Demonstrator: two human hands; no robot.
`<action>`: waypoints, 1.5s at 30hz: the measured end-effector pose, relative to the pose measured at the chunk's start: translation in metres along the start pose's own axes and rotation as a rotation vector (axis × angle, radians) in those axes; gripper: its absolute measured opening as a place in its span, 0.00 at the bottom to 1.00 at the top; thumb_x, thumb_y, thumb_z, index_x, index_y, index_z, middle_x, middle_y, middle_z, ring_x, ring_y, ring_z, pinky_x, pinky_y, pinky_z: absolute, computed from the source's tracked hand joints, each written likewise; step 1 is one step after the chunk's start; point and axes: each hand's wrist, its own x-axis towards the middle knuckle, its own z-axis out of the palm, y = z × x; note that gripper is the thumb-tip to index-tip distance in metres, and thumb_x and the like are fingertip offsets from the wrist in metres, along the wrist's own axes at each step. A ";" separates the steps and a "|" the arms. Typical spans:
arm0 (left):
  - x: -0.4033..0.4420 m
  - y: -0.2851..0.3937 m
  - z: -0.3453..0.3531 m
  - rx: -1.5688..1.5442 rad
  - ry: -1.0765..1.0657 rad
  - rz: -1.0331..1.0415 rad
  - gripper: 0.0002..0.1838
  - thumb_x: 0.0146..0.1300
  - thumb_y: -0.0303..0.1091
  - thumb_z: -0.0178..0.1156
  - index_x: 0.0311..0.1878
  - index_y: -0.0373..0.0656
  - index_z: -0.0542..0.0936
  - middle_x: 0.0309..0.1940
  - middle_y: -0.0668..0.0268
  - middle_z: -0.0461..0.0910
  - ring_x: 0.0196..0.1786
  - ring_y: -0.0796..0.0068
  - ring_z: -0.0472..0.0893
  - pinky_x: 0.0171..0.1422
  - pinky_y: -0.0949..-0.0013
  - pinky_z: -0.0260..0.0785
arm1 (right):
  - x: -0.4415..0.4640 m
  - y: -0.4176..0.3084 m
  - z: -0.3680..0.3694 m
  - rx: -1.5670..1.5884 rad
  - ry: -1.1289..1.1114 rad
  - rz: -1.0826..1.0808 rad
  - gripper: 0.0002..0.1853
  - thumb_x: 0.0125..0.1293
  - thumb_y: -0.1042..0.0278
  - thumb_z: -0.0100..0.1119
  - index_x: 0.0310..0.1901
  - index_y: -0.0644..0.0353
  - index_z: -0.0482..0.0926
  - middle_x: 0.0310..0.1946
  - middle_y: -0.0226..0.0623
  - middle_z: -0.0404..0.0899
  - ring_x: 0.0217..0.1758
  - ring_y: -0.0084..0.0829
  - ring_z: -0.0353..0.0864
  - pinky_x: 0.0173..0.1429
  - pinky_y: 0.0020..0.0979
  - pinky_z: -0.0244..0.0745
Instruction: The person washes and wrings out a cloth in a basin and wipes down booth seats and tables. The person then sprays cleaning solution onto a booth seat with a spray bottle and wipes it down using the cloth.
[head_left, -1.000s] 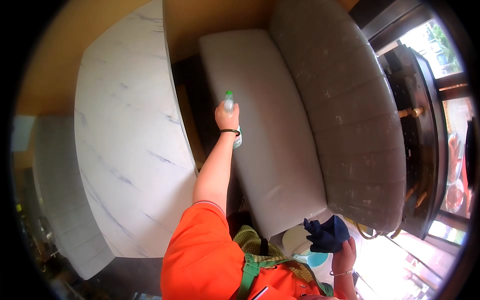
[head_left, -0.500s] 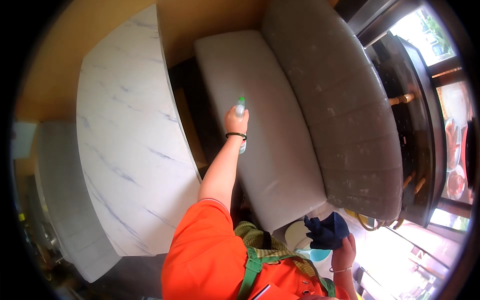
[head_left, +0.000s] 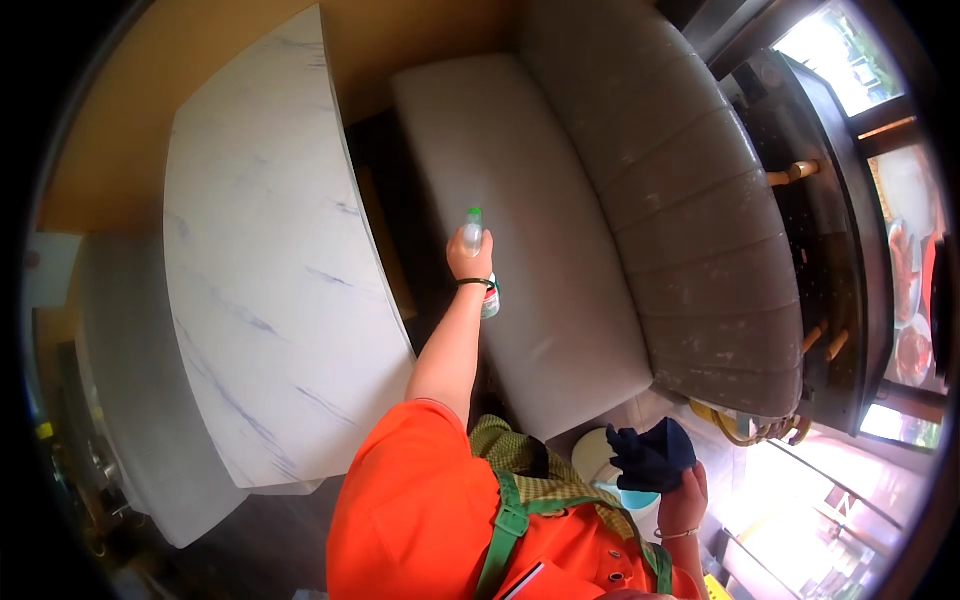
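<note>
My left hand point(head_left: 470, 258) is stretched out over the grey bench seat point(head_left: 540, 330), its fingers wrapped round a spray bottle point(head_left: 490, 303). The bottle has a clear head with a green nozzle that points away from me. Its lower body shows beneath my wrist; the trigger is hidden. Down at the right, close to my body, my right hand point(head_left: 684, 498) grips a bunched dark navy cloth point(head_left: 655, 458). The cloth hangs clear of the bench's near end.
To the left stands a white marble-patterned table point(head_left: 270, 250), with another grey bench point(head_left: 150, 390) beyond it. A tall padded backrest point(head_left: 690, 220) with pale marks borders the seat on the right. Near my body are a pale round container point(head_left: 595, 452) and a light-blue one point(head_left: 638, 499).
My left hand and the spray bottle sit slightly lower in view, and more of the bottle shows. The view has shifted a little. Both hands keep their hold.
</note>
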 end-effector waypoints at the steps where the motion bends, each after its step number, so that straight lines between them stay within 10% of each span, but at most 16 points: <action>1: -0.005 -0.006 -0.006 0.082 0.014 0.025 0.10 0.44 0.34 0.62 0.26 0.39 0.74 0.24 0.55 0.76 0.32 0.52 0.74 0.39 0.55 0.66 | -0.002 0.001 -0.002 0.022 -0.018 0.011 0.09 0.63 0.73 0.44 0.43 0.66 0.69 0.41 0.37 0.73 0.45 0.26 0.71 0.54 0.27 0.65; 8: -0.034 -0.006 -0.039 0.002 0.158 -0.193 0.10 0.43 0.35 0.60 0.25 0.38 0.74 0.24 0.53 0.76 0.31 0.50 0.74 0.39 0.54 0.66 | -0.016 0.003 -0.018 -0.088 -0.074 -0.053 0.08 0.63 0.74 0.45 0.43 0.64 0.69 0.39 0.33 0.72 0.42 0.23 0.71 0.50 0.24 0.66; 17: -0.135 0.006 -0.088 0.074 -0.064 -0.040 0.11 0.50 0.38 0.60 0.34 0.42 0.74 0.28 0.61 0.77 0.35 0.56 0.75 0.42 0.56 0.66 | -0.020 -0.028 0.114 -0.093 -0.962 -0.185 0.13 0.63 0.76 0.47 0.49 0.63 0.65 0.39 0.27 0.70 0.42 0.16 0.68 0.48 0.21 0.65; 21: -0.175 0.071 -0.131 -0.711 -0.292 -0.208 0.09 0.59 0.39 0.51 0.32 0.45 0.74 0.29 0.69 0.78 0.33 0.68 0.77 0.34 0.67 0.69 | -0.053 -0.040 0.187 -0.131 -1.306 -0.319 0.29 0.61 0.65 0.55 0.61 0.60 0.57 0.60 0.46 0.59 0.61 0.38 0.63 0.62 0.37 0.61; 22: -0.185 0.064 -0.129 -0.772 -0.202 -0.428 0.09 0.59 0.40 0.51 0.32 0.45 0.74 0.30 0.69 0.78 0.32 0.70 0.78 0.28 0.72 0.69 | -0.043 -0.033 0.188 -0.315 -1.291 -0.414 0.32 0.59 0.68 0.57 0.62 0.60 0.54 0.61 0.43 0.59 0.63 0.36 0.62 0.62 0.36 0.61; 25: -0.197 0.056 -0.125 -0.179 -0.084 0.009 0.15 0.48 0.35 0.64 0.36 0.38 0.73 0.29 0.60 0.77 0.33 0.64 0.75 0.35 0.65 0.67 | 0.017 0.010 0.164 -0.787 -0.999 -0.459 0.42 0.52 0.73 0.61 0.65 0.60 0.47 0.62 0.39 0.56 0.64 0.35 0.60 0.63 0.35 0.61; 28: -0.200 0.082 -0.135 -0.260 -0.210 -0.020 0.16 0.49 0.33 0.65 0.38 0.39 0.72 0.33 0.63 0.75 0.36 0.70 0.74 0.40 0.68 0.66 | 0.059 0.067 0.147 -0.871 -0.998 -0.507 0.46 0.46 0.68 0.64 0.65 0.59 0.47 0.62 0.47 0.54 0.64 0.43 0.59 0.64 0.35 0.60; 33: -0.196 0.109 -0.137 -0.145 -0.496 0.127 0.22 0.48 0.36 0.66 0.43 0.38 0.70 0.36 0.62 0.72 0.41 0.66 0.73 0.48 0.65 0.65 | 0.082 0.135 0.161 -0.400 -0.994 -0.431 0.49 0.44 0.65 0.67 0.65 0.61 0.47 0.62 0.48 0.54 0.63 0.44 0.58 0.65 0.37 0.57; 35: -0.201 0.099 -0.127 -0.138 -0.457 0.250 0.26 0.47 0.38 0.66 0.46 0.37 0.68 0.40 0.58 0.70 0.46 0.59 0.70 0.53 0.61 0.62 | 0.093 0.137 0.168 -0.607 -0.912 -0.836 0.45 0.45 0.62 0.66 0.63 0.63 0.52 0.60 0.49 0.57 0.62 0.44 0.59 0.62 0.36 0.61; 38: -0.210 0.080 -0.117 -0.212 -0.510 0.120 0.29 0.49 0.39 0.65 0.52 0.37 0.65 0.52 0.53 0.64 0.56 0.56 0.65 0.60 0.61 0.58 | 0.094 0.136 0.168 -0.624 -0.609 -0.843 0.34 0.47 0.61 0.64 0.55 0.63 0.63 0.52 0.48 0.67 0.56 0.41 0.67 0.53 0.34 0.67; 45: -0.204 0.070 -0.113 -0.301 -0.803 -0.023 0.40 0.54 0.44 0.61 0.64 0.37 0.54 0.64 0.50 0.51 0.67 0.56 0.54 0.67 0.60 0.51 | 0.105 0.119 0.177 -0.605 -0.543 -0.379 0.16 0.47 0.64 0.58 0.39 0.59 0.74 0.28 0.38 0.78 0.30 0.36 0.76 0.38 0.32 0.72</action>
